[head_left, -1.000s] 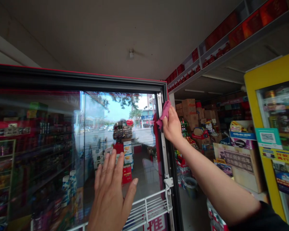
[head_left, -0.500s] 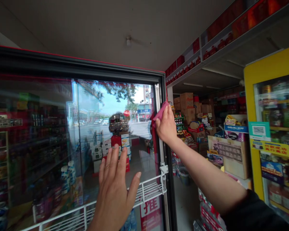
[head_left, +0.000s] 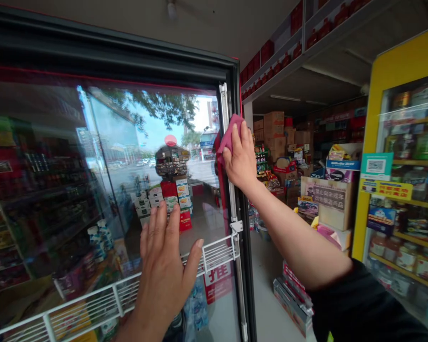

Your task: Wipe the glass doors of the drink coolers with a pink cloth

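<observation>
My right hand (head_left: pixel 241 159) grips a pink cloth (head_left: pixel 230 135) and presses it against the right side of a black-framed glass door (head_left: pixel 235 71), near the upper part of the silvery strip (head_left: pixel 231 194). The fingers lie over the cloth, the thumb toward the glass. My left hand (head_left: pixel 164 266) is held up in front of the glass with its fingers stretched and the thumb apart, holding nothing. Whether it touches the pane, I cannot tell. A white wire rack (head_left: pixel 219 254) crosses the door behind that hand. Street and shelves reflect in the glass.
To the right stands a yellow-framed drinks cooler (head_left: pixel 364 142) with bottles and jars. Cardboard boxes (head_left: pixel 274 130) are stacked farther back. A low box (head_left: pixel 292 301) sits on the floor right of the door. Overhead, a shelf (head_left: pixel 271 90) carries red jars.
The view has tilted down, so the door and rack appear higher. My right hand has slid the cloth slightly down along the door's edge. The left hand stays open before the glass.
</observation>
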`<state>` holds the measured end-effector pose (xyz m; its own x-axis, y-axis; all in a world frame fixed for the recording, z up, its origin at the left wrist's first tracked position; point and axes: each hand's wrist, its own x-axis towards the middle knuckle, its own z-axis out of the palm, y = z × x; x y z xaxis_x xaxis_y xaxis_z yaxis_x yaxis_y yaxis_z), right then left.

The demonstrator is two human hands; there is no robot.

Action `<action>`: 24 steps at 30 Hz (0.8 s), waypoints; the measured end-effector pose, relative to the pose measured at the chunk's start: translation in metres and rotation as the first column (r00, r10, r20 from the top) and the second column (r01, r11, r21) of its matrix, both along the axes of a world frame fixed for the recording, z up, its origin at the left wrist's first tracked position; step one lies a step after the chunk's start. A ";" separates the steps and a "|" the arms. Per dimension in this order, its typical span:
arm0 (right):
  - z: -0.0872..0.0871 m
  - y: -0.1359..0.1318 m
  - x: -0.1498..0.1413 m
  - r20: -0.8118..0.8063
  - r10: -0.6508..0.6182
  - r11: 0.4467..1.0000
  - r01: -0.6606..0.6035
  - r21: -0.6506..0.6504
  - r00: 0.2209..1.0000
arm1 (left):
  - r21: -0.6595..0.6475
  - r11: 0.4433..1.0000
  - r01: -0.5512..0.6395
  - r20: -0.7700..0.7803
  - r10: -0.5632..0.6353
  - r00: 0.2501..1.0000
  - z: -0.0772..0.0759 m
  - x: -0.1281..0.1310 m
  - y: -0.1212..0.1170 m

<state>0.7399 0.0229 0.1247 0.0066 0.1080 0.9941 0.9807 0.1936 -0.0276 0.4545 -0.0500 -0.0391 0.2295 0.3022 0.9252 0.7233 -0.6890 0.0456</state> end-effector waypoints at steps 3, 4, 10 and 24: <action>-0.058 -0.011 0.000 0.028 0.052 0.999 -0.052 0.010 0.998 | -0.014 1.000 0.012 0.010 -0.011 1.000 -0.003 0.004 -0.003; -0.076 -0.014 0.000 0.035 0.068 0.998 -0.068 0.009 0.997 | -0.018 1.000 0.018 0.015 -0.018 1.000 -0.003 0.005 -0.004; -0.160 -0.032 0.004 0.020 0.119 0.992 -0.117 -0.054 0.993 | -0.026 0.999 0.043 0.033 -0.042 0.999 -0.004 0.009 -0.011; -0.235 -0.042 0.005 -0.044 0.141 0.964 -0.148 -0.221 0.989 | -0.035 0.998 0.057 0.030 -0.056 0.998 -0.009 0.006 -0.011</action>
<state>0.7453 -0.0193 -0.1103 0.0019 0.3285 0.9445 0.9410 0.3190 -0.1128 0.4605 -0.0612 -0.0484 0.2203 0.3227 0.9205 0.6810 -0.7265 0.0917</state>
